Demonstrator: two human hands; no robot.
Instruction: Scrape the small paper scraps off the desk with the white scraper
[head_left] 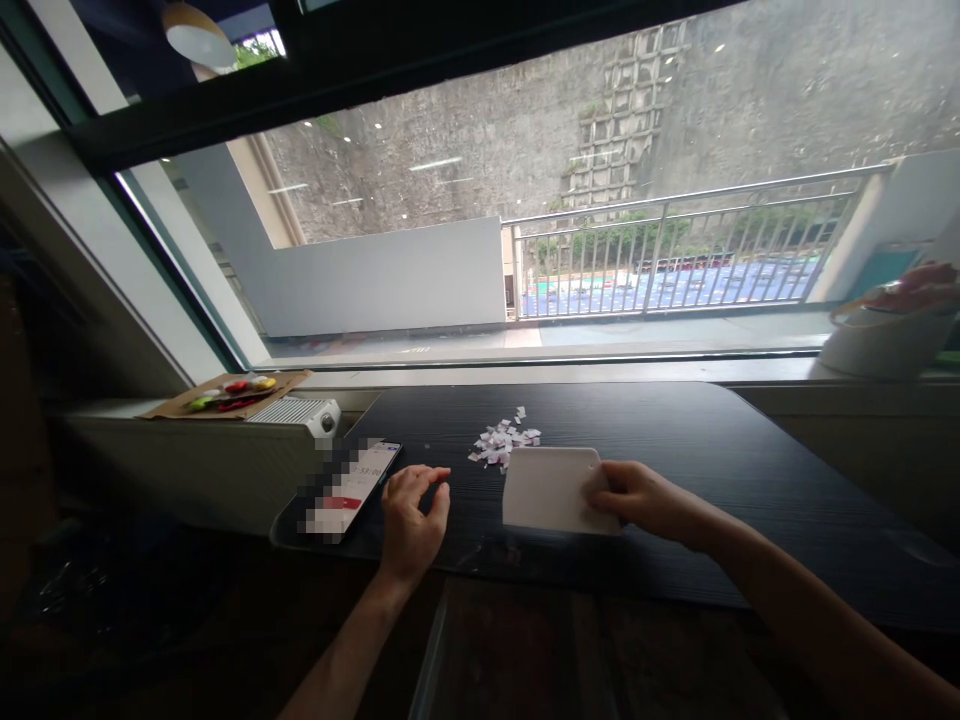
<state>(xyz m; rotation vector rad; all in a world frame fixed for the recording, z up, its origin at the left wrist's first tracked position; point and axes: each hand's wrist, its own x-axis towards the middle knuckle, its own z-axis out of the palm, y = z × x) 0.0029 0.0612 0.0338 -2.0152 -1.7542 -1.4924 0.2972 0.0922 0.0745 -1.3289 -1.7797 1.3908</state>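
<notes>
My right hand [630,495] grips the right edge of a flat, white, card-like sheet [551,490] with rounded corners. The sheet is above the dark table, and its upper left edge partly covers a small heap of torn white paper scraps [501,440]. To the left of the sheet, my left hand [412,510] is half curled, with a gap between thumb and fingers and nothing visible in it. A phone [356,490] with a lit screen lies just left of that hand, partly blurred out.
The dark table [675,430] stands against a large window. At the left, a white radiator-like unit [300,413] sits beside cardboard [169,403] bearing colourful items [240,390]. A white container [889,335] is on the right of the sill [525,377].
</notes>
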